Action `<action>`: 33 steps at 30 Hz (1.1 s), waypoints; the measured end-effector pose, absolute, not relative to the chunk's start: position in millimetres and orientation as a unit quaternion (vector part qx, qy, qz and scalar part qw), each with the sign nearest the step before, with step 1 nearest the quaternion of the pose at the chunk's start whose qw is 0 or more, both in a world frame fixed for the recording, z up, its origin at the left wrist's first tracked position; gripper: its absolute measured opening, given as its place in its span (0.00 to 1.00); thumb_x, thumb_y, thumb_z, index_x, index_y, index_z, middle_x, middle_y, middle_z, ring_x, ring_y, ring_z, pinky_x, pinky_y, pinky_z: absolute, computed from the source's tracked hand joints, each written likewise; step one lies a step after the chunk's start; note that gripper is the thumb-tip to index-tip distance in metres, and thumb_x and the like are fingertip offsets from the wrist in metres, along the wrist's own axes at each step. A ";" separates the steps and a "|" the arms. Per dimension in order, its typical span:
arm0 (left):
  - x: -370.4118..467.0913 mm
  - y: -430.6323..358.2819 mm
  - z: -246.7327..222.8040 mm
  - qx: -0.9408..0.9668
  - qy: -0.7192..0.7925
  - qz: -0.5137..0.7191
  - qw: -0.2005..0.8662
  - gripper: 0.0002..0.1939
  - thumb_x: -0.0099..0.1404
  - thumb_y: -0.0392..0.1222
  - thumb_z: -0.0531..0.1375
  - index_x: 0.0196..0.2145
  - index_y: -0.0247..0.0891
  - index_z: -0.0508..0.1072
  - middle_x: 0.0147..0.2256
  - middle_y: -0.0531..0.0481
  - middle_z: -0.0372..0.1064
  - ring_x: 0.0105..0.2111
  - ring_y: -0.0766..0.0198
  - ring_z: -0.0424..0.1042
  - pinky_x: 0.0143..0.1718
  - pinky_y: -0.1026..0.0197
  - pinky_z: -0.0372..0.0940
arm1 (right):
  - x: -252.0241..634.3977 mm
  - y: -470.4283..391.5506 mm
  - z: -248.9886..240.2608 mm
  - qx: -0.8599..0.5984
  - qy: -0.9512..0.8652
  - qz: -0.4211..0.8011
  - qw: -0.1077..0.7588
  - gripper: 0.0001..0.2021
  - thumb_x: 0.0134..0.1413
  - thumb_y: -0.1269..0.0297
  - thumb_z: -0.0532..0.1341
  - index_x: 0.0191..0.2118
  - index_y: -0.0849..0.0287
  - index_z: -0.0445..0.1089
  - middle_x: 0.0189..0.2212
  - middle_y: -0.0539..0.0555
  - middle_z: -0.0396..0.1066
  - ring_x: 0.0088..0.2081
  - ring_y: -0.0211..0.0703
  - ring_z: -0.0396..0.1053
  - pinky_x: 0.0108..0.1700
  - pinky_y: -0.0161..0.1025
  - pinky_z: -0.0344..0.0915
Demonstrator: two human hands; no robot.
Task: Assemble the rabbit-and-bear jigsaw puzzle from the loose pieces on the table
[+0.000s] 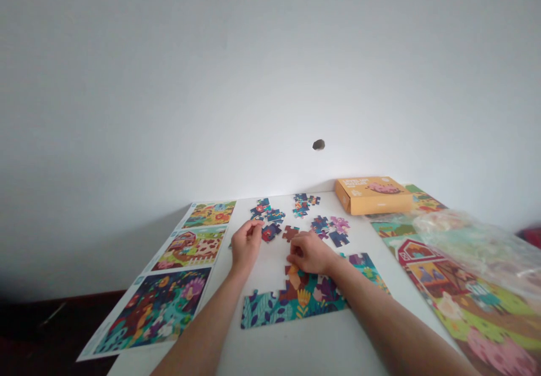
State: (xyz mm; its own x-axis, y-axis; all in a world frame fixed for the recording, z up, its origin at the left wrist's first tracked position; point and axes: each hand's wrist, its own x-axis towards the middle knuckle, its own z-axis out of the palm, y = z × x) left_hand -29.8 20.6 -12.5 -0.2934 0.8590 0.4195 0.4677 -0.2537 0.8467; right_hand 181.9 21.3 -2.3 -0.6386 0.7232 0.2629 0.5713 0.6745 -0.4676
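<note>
The left hand [246,245], fingers together, is at eleven o'clock from the partly joined puzzle [306,298]; the right hand [311,251] is at twelve, its fingers' hold unclear.

Leaf-patterned puzzle [313,297] — mostly teal, orange box [382,204]

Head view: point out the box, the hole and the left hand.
Box [368,189], head view: its top.
Hole [318,145], head view: its dark middle.
Left hand [246,246], head view: its back.
</note>
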 end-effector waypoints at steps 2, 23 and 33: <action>-38.9 21.2 -10.5 0.620 0.588 0.509 0.102 0.13 0.64 0.44 0.53 0.38 0.38 0.75 0.24 0.53 0.69 0.23 0.65 0.67 0.27 0.65 0.61 | 181.9 24.1 -1.7 -0.417 -0.863 0.135 0.251 0.05 0.54 0.66 0.62 0.29 0.58 0.70 0.29 0.51 0.70 0.36 0.42 0.65 0.40 0.38 0.57; -38.7 21.7 -17.5 0.781 0.550 0.295 0.029 0.22 0.58 0.44 0.65 0.51 0.48 0.74 0.51 0.51 0.72 0.55 0.48 0.61 0.54 0.47 0.57 | 175.7 27.3 -6.2 -0.487 -0.838 0.118 0.216 0.21 0.54 0.69 0.62 0.55 0.53 0.64 0.45 0.54 0.71 0.48 0.50 0.60 0.49 0.45 0.51; -35.2 20.0 -22.5 0.804 0.521 0.283 0.041 0.20 0.58 0.42 0.65 0.49 0.49 0.75 0.47 0.50 0.75 0.52 0.47 0.64 0.52 0.46 0.58 | 173.4 28.2 -8.0 -0.509 -0.838 0.067 0.185 0.22 0.56 0.59 0.63 0.56 0.50 0.64 0.48 0.56 0.68 0.50 0.54 0.59 0.48 0.47 0.52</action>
